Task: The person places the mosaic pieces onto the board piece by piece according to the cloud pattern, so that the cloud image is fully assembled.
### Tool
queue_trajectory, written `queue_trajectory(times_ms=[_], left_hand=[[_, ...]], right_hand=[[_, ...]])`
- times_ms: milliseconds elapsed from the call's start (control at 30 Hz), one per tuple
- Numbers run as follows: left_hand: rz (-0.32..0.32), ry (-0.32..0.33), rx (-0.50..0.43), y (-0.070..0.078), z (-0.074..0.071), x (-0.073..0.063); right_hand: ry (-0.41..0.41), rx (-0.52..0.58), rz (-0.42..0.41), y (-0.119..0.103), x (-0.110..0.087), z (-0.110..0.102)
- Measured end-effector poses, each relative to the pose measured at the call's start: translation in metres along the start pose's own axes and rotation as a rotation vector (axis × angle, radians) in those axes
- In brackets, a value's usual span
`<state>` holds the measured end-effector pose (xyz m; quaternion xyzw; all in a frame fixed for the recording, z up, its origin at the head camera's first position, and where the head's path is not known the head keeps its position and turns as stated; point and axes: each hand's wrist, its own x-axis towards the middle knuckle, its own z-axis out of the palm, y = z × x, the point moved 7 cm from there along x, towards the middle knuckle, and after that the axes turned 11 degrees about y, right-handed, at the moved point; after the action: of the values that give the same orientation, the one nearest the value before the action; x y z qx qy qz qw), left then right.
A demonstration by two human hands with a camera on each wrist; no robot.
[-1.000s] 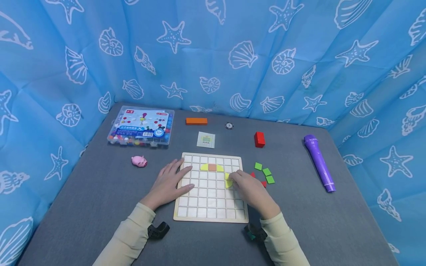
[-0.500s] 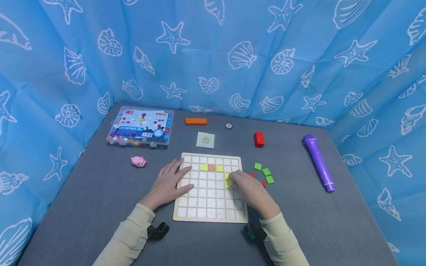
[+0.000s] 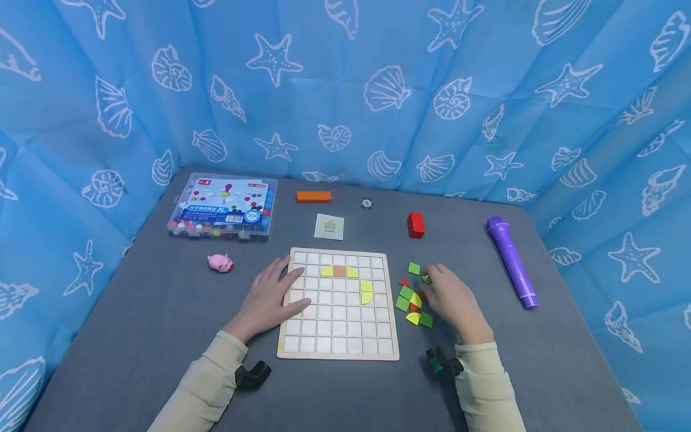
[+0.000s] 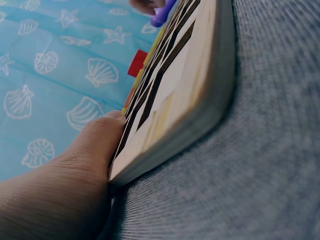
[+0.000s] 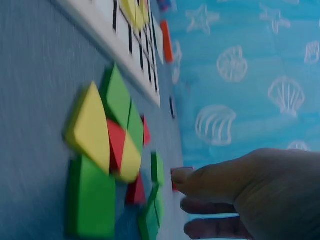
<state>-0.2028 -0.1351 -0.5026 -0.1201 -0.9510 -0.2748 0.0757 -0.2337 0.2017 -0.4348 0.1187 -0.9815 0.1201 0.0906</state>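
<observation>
A wooden grid board (image 3: 339, 312) lies before me. My left hand (image 3: 264, 300) rests on its left edge, fingers spread; in the left wrist view the thumb (image 4: 97, 137) lies over the rim. On the grid, an orange-brown square tile (image 3: 339, 271) sits between two yellow curved tiles, with a yellow pair (image 3: 366, 292) lower right. My right hand (image 3: 456, 303) is over the loose tiles right of the board, fingertips close to a partly hidden green tile (image 3: 426, 279). Nothing shows in its fingers in the right wrist view. Several green, yellow (image 3: 413, 319) and red tiles lie there.
Behind the board are a pattern card (image 3: 329, 227), an orange block (image 3: 314, 197), a small round disc (image 3: 366, 204) and a red block (image 3: 415, 225). A pink pig (image 3: 220, 263) and a clear plastic case (image 3: 222, 206) stand left, a purple microphone (image 3: 511, 262) right.
My right hand has left the yellow tile pair on the board and moved right to the loose tiles, which it earlier partly hid. The left hand stays on the board's edge.
</observation>
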Motion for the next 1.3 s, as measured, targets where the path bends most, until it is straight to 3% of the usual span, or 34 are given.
queue_trajectory(times_ms=[167,333,700,900,1300], left_hand=[[-0.008,-0.004,0.006,-0.001,0.001,-0.002],[-0.003,-0.005,0.005,0.000,0.000,-0.003],[-0.009,-0.007,0.008,0.000,0.000,-0.001],[0.007,0.030,-0.018,0.000,-0.003,-0.001],[0.033,0.052,-0.014,0.001,-0.005,-0.001]], right_hand=[[-0.008,-0.018,0.054,0.023,0.001,0.002],[-0.058,-0.036,0.076,0.030,0.001,0.010],[-0.054,-0.020,0.092,0.029,0.005,0.018],[-0.039,-0.012,0.069,0.027,0.008,0.019],[-0.074,0.016,0.096,0.028,0.012,0.023]])
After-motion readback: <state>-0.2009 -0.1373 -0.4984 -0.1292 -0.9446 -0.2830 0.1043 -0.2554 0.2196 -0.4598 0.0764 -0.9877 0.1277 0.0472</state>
